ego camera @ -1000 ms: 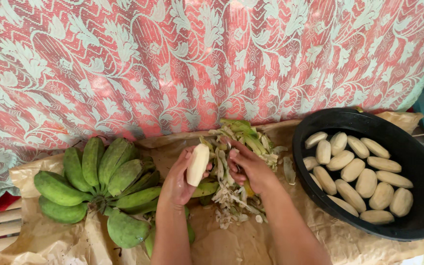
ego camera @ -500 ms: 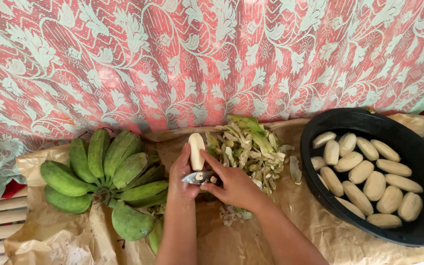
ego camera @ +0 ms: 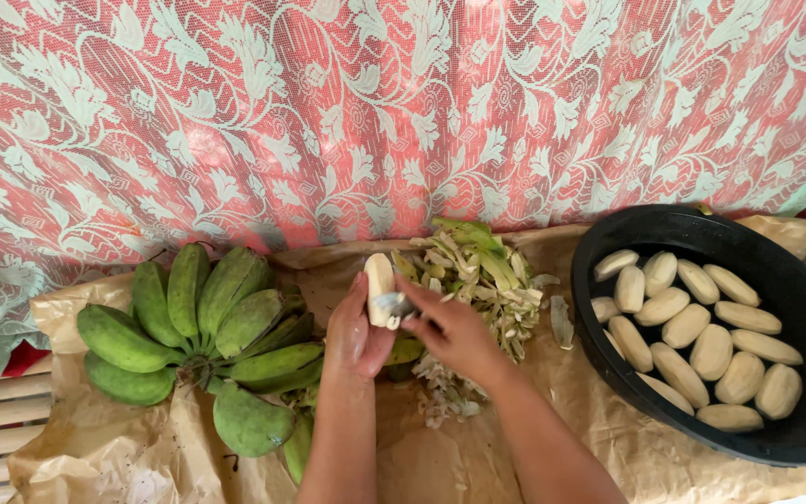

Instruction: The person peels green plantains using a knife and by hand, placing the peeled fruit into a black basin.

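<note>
Between the fingers of the left hand [ego camera: 358,331] stands a peeled banana [ego camera: 380,277], long axis upright and tip away. Just right of it, the right hand [ego camera: 454,331] pinches a small knife [ego camera: 394,304] against its lower side.

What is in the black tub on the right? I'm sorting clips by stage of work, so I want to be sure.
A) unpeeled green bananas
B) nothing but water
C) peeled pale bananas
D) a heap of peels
C: the black tub holds only pale peeled bananas, while the green bunch and the peel heap lie outside it on the brown paper.
</note>
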